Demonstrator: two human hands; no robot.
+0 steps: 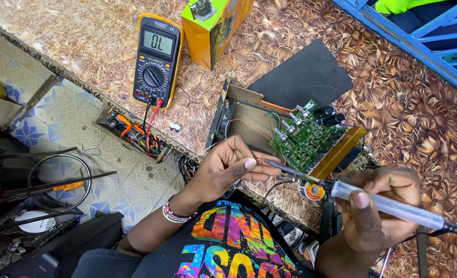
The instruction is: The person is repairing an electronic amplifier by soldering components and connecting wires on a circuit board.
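My right hand (375,206) grips a soldering iron (383,203) with a clear handle, its dark tip (277,166) pointing left toward my left hand. My left hand (228,167) pinches a thin red wire (257,161) between thumb and fingers right at the iron's tip. Just beyond lies a green circuit board (303,136) with black capacitors and knobs, mounted on a gold metal strip (339,152), beside an open wooden box (246,121). A small solder roll (312,191) sits under the iron.
A yellow multimeter (156,59) with red and black leads lies on the patterned bench, a yellow-green carton (213,25) behind it, a black sheet (303,74) to the right. Left of the bench edge: tiled floor, a small board with orange parts (133,131), wire loops (58,180).
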